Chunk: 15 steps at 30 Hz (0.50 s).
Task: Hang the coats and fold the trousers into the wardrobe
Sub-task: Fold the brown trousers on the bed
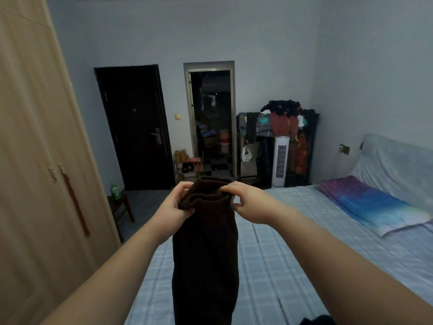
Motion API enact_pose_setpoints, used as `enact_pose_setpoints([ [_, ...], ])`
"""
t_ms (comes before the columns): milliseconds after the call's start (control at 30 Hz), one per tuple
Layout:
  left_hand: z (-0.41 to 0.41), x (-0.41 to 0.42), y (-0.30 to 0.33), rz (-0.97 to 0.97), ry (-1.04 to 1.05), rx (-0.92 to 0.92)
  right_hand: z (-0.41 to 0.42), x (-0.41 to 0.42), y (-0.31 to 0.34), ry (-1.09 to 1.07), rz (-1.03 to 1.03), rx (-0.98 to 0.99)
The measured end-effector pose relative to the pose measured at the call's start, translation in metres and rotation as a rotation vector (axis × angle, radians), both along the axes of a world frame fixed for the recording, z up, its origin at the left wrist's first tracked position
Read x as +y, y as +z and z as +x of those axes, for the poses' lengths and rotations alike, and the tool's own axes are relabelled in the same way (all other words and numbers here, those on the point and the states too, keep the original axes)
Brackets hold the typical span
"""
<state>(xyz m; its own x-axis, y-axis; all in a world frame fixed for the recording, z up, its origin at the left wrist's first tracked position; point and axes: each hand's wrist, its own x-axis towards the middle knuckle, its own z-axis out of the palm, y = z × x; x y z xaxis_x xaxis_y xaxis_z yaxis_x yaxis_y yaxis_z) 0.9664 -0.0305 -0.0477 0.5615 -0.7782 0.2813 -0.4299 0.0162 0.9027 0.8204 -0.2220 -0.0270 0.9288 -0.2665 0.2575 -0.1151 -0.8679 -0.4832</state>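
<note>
The lower end of the dark brown trousers (206,254) is cut off by the bottom edge of the frame, so their full length cannot be seen. A dark garment (315,320) at the bottom right is shown only as a sliver and cannot be identified. The room beyond the open doorway (212,123) is dim and its contents are hard to make out. The clothes rack (278,137) in the far corner is buried under piled garments; single items cannot be told apart.

The trousers are held up in the air over the foot of the bed (304,242), hanging straight down, waistband uppermost. The left hand (174,207) is closed on the left side of the waistband, fabric bunched between thumb and curled fingers. The right hand (246,200) is pinched on the right side of the waistband, thumb and forefinger pressed together on the cloth's edge. Both forearms are bare.

The wardrobe (35,160) is seen at the left with its doors closed, a reddish strap (75,200) hanging from one handle. A patterned pillow (372,205) lies on the bed near the covered headboard (398,165).
</note>
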Motion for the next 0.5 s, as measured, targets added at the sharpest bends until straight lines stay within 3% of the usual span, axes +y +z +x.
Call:
enact_pose_setpoints([
  [100, -0.001, 0.004, 0.002, 0.015, -0.023, -0.030, 0.001, 0.005, 0.000, 0.005, -0.112, 0.009],
  [233, 0.007, 0.009, -0.002, 0.003, 0.015, -0.023, -0.002, 0.000, -0.003, 0.094, 0.139, 0.029],
  [500, 0.024, 0.015, 0.003, 0.080, 0.036, -0.057, -0.026, -0.012, -0.001, 0.118, 0.191, -0.137],
])
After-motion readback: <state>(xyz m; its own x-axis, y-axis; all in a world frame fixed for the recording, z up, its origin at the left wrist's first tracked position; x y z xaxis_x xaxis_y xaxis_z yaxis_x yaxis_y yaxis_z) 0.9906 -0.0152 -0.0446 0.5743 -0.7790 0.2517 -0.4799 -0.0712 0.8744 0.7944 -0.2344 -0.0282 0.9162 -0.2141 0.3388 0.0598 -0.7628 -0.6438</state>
